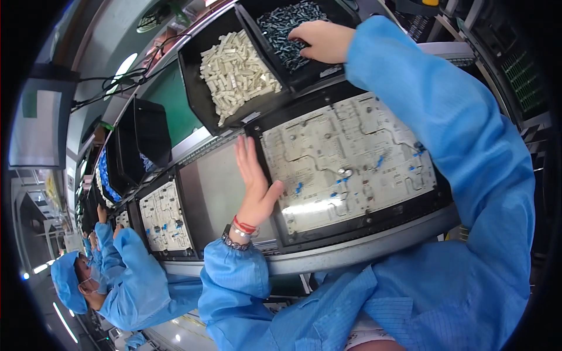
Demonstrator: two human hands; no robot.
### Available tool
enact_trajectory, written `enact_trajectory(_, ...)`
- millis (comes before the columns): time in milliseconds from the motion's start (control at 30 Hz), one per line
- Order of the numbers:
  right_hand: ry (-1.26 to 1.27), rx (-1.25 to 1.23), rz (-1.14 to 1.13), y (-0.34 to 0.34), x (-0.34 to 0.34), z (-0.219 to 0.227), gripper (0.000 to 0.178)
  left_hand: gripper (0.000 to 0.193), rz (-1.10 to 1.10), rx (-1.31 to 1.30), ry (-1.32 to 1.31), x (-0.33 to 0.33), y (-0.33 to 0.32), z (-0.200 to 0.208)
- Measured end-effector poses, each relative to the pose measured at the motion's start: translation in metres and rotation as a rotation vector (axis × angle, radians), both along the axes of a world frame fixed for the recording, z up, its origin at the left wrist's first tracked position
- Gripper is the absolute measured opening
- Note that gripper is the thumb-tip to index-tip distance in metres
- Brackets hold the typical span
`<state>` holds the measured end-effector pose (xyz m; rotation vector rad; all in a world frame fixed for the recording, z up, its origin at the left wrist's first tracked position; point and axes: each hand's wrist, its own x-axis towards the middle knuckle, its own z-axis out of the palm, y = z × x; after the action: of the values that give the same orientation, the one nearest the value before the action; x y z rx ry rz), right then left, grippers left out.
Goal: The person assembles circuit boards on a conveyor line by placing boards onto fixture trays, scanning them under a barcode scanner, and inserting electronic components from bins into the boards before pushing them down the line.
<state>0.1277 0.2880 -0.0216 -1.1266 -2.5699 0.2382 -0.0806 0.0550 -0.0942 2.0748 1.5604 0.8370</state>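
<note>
My left hand [255, 186] is open, its fingers stretched out and lying against the left edge of a black carrier frame [274, 217]. In that frame sits a pale circuit board [351, 158] with several small blue parts and a few round metal ones on it. At the top, my right hand [324, 41] reaches over a black bin of small dark blue-grey components [287, 26]. Its fingers are bent, with a gap between thumb and forefinger; I make out nothing held there. A red cord and bracelets circle my left wrist.
Beside the dark parts stands a black bin of white oblong components [234, 76]. A conveyor rail [363, 251] runs along the near side. Further left are another framed board [165, 216], more black bins [140, 137] and a co-worker in blue [140, 286].
</note>
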Motion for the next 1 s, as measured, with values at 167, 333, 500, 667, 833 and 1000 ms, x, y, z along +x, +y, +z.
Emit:
enact_trajectory(167, -0.132, 0.107, -0.142, 0.024, -0.038, -0.036, 0.031, 0.094, -0.192, 0.12, -0.06, 0.052, 0.025, -0.009)
enact_trajectory(333, -0.137, 0.115, -0.061, 0.008, -0.02, -0.016, 0.017, 0.08, -0.129, 0.299, -0.049, 0.086, 0.047, 0.008)
enact_trajectory(500, 0.075, 0.088, -0.027, 0.003, 0.001, -0.007, 0.019, 0.047, 0.322, 0.76, 0.128, 0.035, 0.112, 0.054)
enact_trajectory(667, 0.289, 0.205, 0.092, -0.007, 0.008, 0.0, 0.018, 0.019, 0.343, 0.354, 0.66, -0.065, 0.186, 0.039)
enact_trajectory(833, 0.398, -0.088, 0.136, -0.047, 0.047, 0.019, 0.009, 0.01, 0.538, 0.446, 0.597, -0.036, 0.195, 0.035)
enact_trajectory(1000, 0.546, -0.261, 0.234, -0.116, 0.07, 0.016, 0.013, 0.008, 0.595, 0.406, 0.522, -0.028, 0.19, 0.048)
